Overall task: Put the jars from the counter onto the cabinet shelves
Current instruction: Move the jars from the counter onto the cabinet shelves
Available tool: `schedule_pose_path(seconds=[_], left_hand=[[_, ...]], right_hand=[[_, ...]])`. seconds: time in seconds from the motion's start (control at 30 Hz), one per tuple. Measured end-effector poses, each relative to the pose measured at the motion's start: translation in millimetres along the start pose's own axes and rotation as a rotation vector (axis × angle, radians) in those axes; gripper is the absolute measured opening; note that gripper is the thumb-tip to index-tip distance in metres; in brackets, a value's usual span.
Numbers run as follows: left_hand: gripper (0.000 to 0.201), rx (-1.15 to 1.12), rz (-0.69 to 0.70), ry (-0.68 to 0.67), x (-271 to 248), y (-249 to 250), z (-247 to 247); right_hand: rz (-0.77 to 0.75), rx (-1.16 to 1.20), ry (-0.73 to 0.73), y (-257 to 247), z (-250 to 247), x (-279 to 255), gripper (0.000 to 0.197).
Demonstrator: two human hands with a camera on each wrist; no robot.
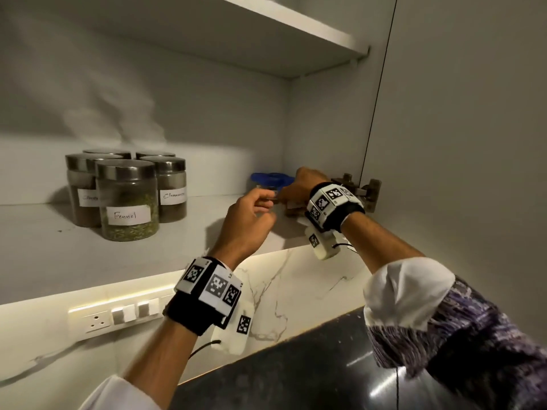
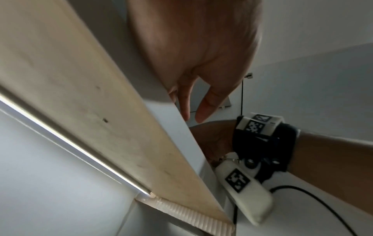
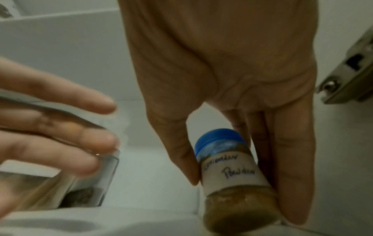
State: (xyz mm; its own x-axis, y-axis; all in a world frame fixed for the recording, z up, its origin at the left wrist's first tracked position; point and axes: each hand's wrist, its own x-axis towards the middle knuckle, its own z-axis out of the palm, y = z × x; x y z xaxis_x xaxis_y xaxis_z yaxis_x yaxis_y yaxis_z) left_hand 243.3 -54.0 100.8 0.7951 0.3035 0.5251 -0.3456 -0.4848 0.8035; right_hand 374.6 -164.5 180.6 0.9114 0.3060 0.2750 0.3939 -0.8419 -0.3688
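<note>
The right hand (image 3: 232, 71) is clamping thumb and fingers on the blue-capped jar (image 3: 232, 174), lowering it at the shelf's (image 1: 74, 261) three o'clock end, ideally flat before releasing, while the left hand's (image 1: 247, 223) fingers are spreading beside a square jar (image 3: 80, 183).

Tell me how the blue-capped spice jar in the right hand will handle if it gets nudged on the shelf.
The blue-capped jar looks narrow for its height, so a sideways nudge would probably tip it. Its smooth clear wall may be slippery, though the paper label under the right hand likely helps. Nearly full of powder, it probably feels solid.
</note>
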Motion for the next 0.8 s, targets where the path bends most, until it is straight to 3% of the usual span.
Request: schedule_pose_path(seconds=[0.07,0.2,0.8], left_hand=[[0.026,-0.021,0.034,0.022,-2.6,-3.1,-0.1],[0.017,-0.075,0.054,0.008,-5.8,-5.0,-0.7],[0.017,-0.122,0.069,-0.034,-6.8,-5.5,-0.1]], right_hand=[[-0.013,-0.075,-0.001,-3.3,-1.1,11.6,0.042],[-0.022,-0.169,-0.028,-6.2,1.9,30.0,0.034],[-0.017,-0.147,-0.023,6.5,1.1,54.4,0.036]])
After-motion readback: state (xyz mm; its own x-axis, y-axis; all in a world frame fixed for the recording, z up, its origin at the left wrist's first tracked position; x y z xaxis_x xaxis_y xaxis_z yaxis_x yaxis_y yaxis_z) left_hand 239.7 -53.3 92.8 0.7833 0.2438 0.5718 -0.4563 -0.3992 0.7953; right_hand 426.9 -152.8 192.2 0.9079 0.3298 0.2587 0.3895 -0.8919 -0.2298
